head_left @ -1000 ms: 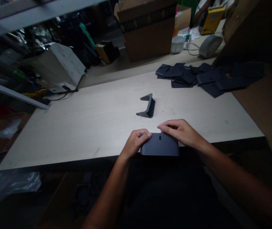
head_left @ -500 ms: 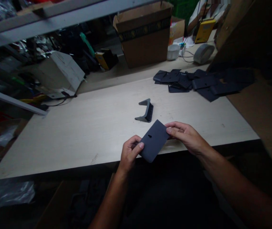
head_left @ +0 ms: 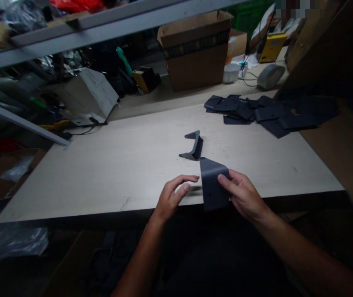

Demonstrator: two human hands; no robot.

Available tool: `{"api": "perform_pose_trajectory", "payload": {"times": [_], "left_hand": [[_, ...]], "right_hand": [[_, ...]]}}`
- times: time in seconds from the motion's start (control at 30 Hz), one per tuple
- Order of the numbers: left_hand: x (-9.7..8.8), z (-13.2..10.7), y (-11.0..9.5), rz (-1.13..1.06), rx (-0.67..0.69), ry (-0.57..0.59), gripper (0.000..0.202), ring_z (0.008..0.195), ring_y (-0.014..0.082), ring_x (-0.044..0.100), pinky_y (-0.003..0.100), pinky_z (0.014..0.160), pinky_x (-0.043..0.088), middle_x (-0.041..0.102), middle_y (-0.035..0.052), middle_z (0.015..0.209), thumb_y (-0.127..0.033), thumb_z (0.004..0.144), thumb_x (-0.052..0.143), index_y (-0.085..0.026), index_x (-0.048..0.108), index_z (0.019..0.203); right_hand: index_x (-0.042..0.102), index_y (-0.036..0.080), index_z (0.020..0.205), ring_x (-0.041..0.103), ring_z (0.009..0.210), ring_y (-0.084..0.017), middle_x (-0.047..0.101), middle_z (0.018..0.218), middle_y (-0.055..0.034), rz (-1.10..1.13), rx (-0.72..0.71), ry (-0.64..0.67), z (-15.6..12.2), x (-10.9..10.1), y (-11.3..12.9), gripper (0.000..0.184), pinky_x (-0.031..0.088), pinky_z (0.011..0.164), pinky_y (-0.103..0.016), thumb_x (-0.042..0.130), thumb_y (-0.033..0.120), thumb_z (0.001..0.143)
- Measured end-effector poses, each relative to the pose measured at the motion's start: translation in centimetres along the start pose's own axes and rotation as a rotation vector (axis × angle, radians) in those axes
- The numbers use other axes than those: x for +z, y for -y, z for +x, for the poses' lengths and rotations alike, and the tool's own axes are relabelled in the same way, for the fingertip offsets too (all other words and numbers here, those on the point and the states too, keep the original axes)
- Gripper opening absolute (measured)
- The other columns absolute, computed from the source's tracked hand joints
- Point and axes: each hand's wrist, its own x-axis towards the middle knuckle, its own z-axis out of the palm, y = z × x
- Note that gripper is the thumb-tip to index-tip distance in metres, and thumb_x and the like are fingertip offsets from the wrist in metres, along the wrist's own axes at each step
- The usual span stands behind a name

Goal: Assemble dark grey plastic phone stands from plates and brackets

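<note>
My right hand (head_left: 243,196) grips a flat dark grey plastic plate (head_left: 212,183) with a small hole, held upright on its long axis just above the table's near edge. My left hand (head_left: 173,197) is beside it on the left, fingers stretched out and apart from the plate, holding nothing. A dark grey angled bracket (head_left: 193,146) stands on the pale wooden table (head_left: 117,165) just beyond the plate's top edge.
A heap of several more dark plates (head_left: 266,111) lies at the table's far right. Behind it stand a cardboard box (head_left: 195,49), a white cup (head_left: 230,72) and a grey roll (head_left: 269,75). A white box (head_left: 83,93) and cluttered shelving sit at the far left.
The plate has turned from lying level, through a tilt, to standing lengthwise. My left hand has let go of it and opened; my right hand alone keeps hold.
</note>
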Motion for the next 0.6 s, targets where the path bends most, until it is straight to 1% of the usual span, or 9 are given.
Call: {"api": "perform_pose_trajectory", "payload": {"times": [0.07,0.1,0.17,0.2,0.23,0.33,0.43,0.53,0.6], "left_hand": [[0.7,0.9,0.5,-0.264,-0.092,-0.153,0.045,0.113,0.0293,0.071,0.040,0.107,0.049,0.079,0.0127,0.110,-0.053,0.101,0.053,-0.016,0.078,0.100],[1.3,1.5,0.7,-0.419,-0.162,-0.185,0.050,0.105,0.0300,0.074,0.041,0.102,0.051,0.079,0.0137,0.102,-0.058,0.099,0.052,-0.015,0.076,0.096],[2.8,2.5,0.7,-0.679,-0.307,-0.149,0.048,0.094,0.0306,0.076,0.043,0.095,0.055,0.080,0.0151,0.096,-0.059,0.092,0.056,-0.015,0.071,0.097],[3.6,3.0,0.5,-0.759,-0.343,-0.127,0.041,0.091,0.0305,0.076,0.043,0.092,0.056,0.080,0.0157,0.096,-0.055,0.089,0.059,-0.016,0.068,0.096],[4.3,3.3,0.3,-0.798,-0.340,-0.120,0.033,0.089,0.0304,0.076,0.043,0.090,0.056,0.080,0.0157,0.095,-0.048,0.086,0.062,-0.017,0.065,0.095],[5.7,3.4,-0.8,-0.755,-0.219,-0.196,0.014,0.087,0.0299,0.077,0.042,0.089,0.056,0.079,0.0117,0.083,-0.032,0.085,0.062,-0.019,0.058,0.089],[6.0,3.0,-1.7,-0.686,-0.128,-0.238,0.009,0.093,0.0306,0.077,0.043,0.092,0.056,0.077,0.0097,0.074,-0.028,0.089,0.057,-0.019,0.058,0.089],[5.8,2.9,-1.9,-0.690,-0.120,-0.233,0.009,0.093,0.0312,0.077,0.045,0.092,0.057,0.077,0.0099,0.074,-0.028,0.090,0.055,-0.019,0.057,0.089],[5.7,3.0,-1.8,-0.703,-0.123,-0.234,0.010,0.093,0.0311,0.077,0.046,0.093,0.057,0.077,0.0098,0.074,-0.029,0.090,0.055,-0.019,0.058,0.089]], "right_hand": [[0.078,0.022,0.117,0.070,0.095,-0.021,0.077,0.108,-0.0058,-0.156,-0.055,0.069,-0.4,0.1,-0.3,0.033,0.056,0.087,-0.033,0.079,0.045,0.093],[0.078,0.022,0.118,0.070,0.098,-0.021,0.077,0.109,-0.0055,-0.234,-0.068,0.113,-0.5,0.2,-0.5,0.032,0.055,0.089,-0.032,0.077,0.044,0.094],[0.077,0.022,0.120,0.069,0.103,-0.022,0.076,0.112,-0.0051,-0.363,-0.093,0.174,-0.7,0.4,-1.0,0.032,0.053,0.093,-0.032,0.073,0.045,0.097],[0.076,0.022,0.121,0.068,0.105,-0.022,0.075,0.114,-0.0051,-0.408,-0.115,0.184,-0.7,0.4,-1.4,0.032,0.052,0.095,-0.032,0.071,0.045,0.099],[0.076,0.022,0.122,0.068,0.107,-0.023,0.075,0.115,-0.0053,-0.440,-0.140,0.183,-0.7,0.5,-1.8,0.033,0.051,0.097,-0.033,0.069,0.045,0.100],[0.074,0.021,0.124,0.067,0.114,-0.025,0.073,0.121,-0.0067,-0.469,-0.240,0.125,-0.9,0.5,-2.7,0.035,0.050,0.101,-0.035,0.067,0.046,0.101],[0.071,0.020,0.131,0.063,0.124,-0.028,0.072,0.129,-0.0079,-0.482,-0.326,0.088,-1.2,0.5,-2.9,0.039,0.047,0.110,-0.038,0.068,0.044,0.101],[0.070,0.020,0.134,0.064,0.125,-0.028,0.072,0.128,-0.0079,-0.484,-0.314,0.097,-1.2,0.6,-2.9,0.041,0.048,0.109,-0.039,0.069,0.043,0.100],[0.069,0.022,0.137,0.064,0.124,-0.028,0.071,0.129,-0.0077,-0.472,-0.283,0.099,-1.0,0.7,-3.0,0.046,0.050,0.108,-0.040,0.075,0.042,0.096]]}}
